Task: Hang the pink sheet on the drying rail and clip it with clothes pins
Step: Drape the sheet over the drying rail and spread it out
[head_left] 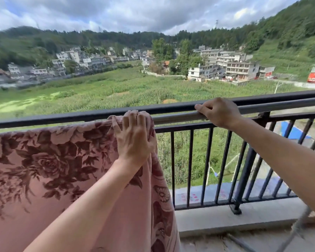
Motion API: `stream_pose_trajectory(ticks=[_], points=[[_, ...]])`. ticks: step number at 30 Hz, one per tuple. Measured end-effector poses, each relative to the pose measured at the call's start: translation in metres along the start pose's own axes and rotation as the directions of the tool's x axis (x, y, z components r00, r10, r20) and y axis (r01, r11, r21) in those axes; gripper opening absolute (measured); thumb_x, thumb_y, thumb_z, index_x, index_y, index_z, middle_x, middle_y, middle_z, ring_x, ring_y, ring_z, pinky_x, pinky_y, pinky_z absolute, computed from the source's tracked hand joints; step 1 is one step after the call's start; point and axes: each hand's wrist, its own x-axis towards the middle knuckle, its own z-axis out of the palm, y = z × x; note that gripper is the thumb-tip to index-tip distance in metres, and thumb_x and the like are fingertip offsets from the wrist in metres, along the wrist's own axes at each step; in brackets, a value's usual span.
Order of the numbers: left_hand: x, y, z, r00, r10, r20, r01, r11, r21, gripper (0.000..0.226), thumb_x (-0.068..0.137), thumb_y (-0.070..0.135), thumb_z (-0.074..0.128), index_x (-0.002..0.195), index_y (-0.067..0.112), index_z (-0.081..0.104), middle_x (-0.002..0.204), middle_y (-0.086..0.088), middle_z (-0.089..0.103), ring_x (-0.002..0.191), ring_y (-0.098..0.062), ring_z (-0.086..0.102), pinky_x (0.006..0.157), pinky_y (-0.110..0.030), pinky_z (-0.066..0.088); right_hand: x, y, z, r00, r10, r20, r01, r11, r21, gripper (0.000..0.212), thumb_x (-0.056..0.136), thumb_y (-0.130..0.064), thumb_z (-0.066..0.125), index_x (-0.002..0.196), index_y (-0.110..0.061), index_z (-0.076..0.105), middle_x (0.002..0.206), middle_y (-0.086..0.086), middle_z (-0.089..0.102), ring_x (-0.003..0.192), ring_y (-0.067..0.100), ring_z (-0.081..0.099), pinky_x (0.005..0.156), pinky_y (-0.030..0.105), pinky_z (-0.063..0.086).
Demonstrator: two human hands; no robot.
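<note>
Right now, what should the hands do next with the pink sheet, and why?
Probably the left hand should slide the bunched edge of the pink sheet rightward along the silver rail, toward the right hand. The left hand grips that edge gathered up on the rail, the right hand holds bare rail farther along, and the stretch between them is uncovered. No clothes pins show.

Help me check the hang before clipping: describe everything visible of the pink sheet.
The pink sheet is soft-looking cloth printed with dark red roses and leaves. It hangs draped over the drying rail, its right edge gathered in folds. The left hand grips that gathered top corner at the rail.
</note>
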Motion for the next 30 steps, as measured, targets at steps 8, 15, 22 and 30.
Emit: stream_pose_trajectory(ticks=[8, 15, 22, 30], points=[[0.013, -0.021, -0.054, 0.988, -0.155, 0.024, 0.156, 0.958, -0.24, 0.008, 0.09, 0.001, 0.056, 0.095, 0.004, 0.062, 0.086, -0.011, 0.067, 0.077, -0.027, 0.062, 0.069, -0.04, 0.053, 0.015, -0.067, 0.008, 0.938, -0.282, 0.201, 0.201, 0.916, 0.348, 0.019, 0.092, -0.035, 0.064, 0.088, -0.017, 0.07, 0.071, -0.006, 0.064, 0.06, 0.014, 0.06, 0.053, 0.027, 0.049], [0.061, -0.062, -0.096, 0.703, -0.521, 0.484, 0.607, 0.085, -0.79, 0.028, 0.098, -0.002, 0.038, 0.083, -0.003, 0.061, 0.062, -0.009, 0.068, 0.059, -0.023, 0.067, 0.063, -0.037, 0.057, 0.048, -0.152, 0.036, 0.767, -0.357, 0.534, 0.02, 0.844, 0.536, 0.033, 0.093, -0.035, 0.062, 0.121, -0.017, 0.063, 0.103, 0.001, 0.07, 0.085, 0.012, 0.065, 0.065, 0.022, 0.049], [0.056, -0.121, -0.116, 0.679, -0.471, 0.563, 0.659, 0.055, -0.75, 0.019, 0.097, 0.002, 0.047, 0.086, 0.0, 0.062, 0.081, -0.019, 0.068, 0.069, -0.027, 0.068, 0.068, -0.039, 0.06, 0.098, -0.213, 0.047, 0.883, -0.142, 0.447, -0.309, 0.541, 0.782, 0.024, 0.095, -0.024, 0.062, 0.096, -0.001, 0.067, 0.088, 0.016, 0.073, 0.068, 0.021, 0.067, 0.069, 0.037, 0.061], [0.032, -0.188, -0.1, 0.849, -0.464, 0.254, 0.479, 0.878, 0.004, 0.006, 0.085, 0.017, 0.061, 0.088, 0.019, 0.057, 0.079, 0.002, 0.061, 0.083, -0.025, 0.061, 0.075, -0.038, 0.051, 0.127, -0.274, 0.093, 0.762, -0.234, 0.603, 0.062, 0.954, 0.292, 0.026, 0.09, -0.022, 0.065, 0.1, 0.001, 0.071, 0.086, 0.009, 0.068, 0.072, 0.022, 0.062, 0.061, 0.028, 0.053]])
